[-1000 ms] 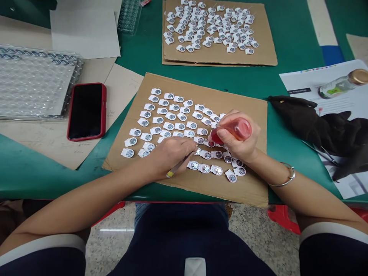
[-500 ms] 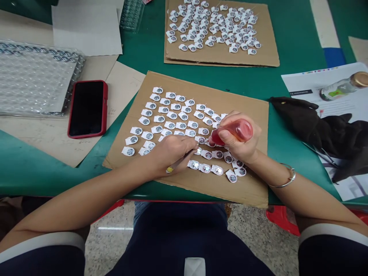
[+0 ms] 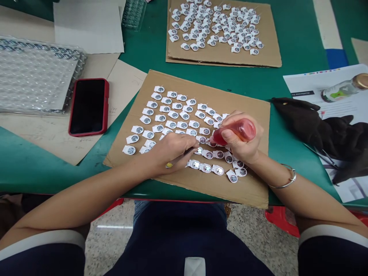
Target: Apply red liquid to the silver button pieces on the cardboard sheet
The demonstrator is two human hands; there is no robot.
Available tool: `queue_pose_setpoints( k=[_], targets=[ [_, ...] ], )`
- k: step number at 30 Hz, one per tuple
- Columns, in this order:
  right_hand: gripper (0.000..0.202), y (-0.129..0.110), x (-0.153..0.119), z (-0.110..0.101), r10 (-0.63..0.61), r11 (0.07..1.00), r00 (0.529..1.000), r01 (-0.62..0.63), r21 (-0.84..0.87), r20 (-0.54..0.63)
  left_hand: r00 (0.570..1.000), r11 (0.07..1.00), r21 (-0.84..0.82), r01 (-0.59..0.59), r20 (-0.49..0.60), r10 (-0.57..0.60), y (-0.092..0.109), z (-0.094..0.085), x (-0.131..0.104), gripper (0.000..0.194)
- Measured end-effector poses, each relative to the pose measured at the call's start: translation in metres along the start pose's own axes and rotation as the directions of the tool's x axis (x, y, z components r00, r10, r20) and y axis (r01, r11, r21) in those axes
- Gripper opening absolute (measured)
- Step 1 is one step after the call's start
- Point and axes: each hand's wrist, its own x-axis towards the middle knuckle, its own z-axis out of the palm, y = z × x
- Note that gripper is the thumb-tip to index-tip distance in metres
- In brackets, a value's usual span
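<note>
A cardboard sheet (image 3: 172, 178) lies before me, bearing rows of small white tabbed pieces (image 3: 205, 168) with round silvery centres. My right hand (image 3: 244, 147) is wrapped round a squeeze bottle (image 3: 240, 129) of red liquid, tilted with its nozzle end down and left toward the pieces. Whether the tip touches a piece I cannot tell. My left hand (image 3: 172, 151) rests low over the sheet, closed on a pair of tweezers (image 3: 179, 158), whose points lie near the bottle's tip. Some pieces are hidden under both hands.
Behind is another cardboard sheet (image 3: 224, 59) crowded with similar pieces. On the left lie a red-cased phone (image 3: 88, 107) and a bubbled clear plastic pack (image 3: 34, 80). At right are a dark cloth (image 3: 330, 134), scissors-like metal handles (image 3: 327, 158) and a small glass jar (image 3: 343, 89) on printed paper.
The view has shifted slightly. The bottle has tipped a little to the right in my right hand; both hands otherwise keep almost the same place and hold.
</note>
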Motion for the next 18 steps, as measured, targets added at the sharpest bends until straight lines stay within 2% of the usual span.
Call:
queue_pose_setpoints(
  k=[4, 9, 14, 18],
  targets=[
    [0.017, 0.000, 0.000, 0.000, 0.015, 1.000, 1.000, -0.015, -0.001, 0.010, 0.999, 1.000, -0.010, 0.012, 0.034, -0.012, -0.001, -0.001, 0.000, 0.006],
    [0.017, 0.000, 0.001, 0.002, -0.030, 0.999, 1.000, 0.030, -0.028, 0.003, 0.998, 0.997, -0.038, 0.062, 0.015, -0.061, -0.002, -0.002, 0.002, 0.009],
    [0.017, 0.000, 0.002, 0.003, -0.067, 0.996, 0.998, 0.067, -0.055, 0.004, 0.989, 0.982, -0.126, 0.142, 0.062, -0.135, 0.000, -0.007, 0.007, 0.006],
    [0.018, -0.001, 0.002, 0.004, -0.062, 0.995, 0.998, 0.063, -0.072, 0.011, 0.963, 0.949, -0.177, 0.260, 0.122, -0.241, 0.000, -0.011, 0.009, 0.007]
  ],
)
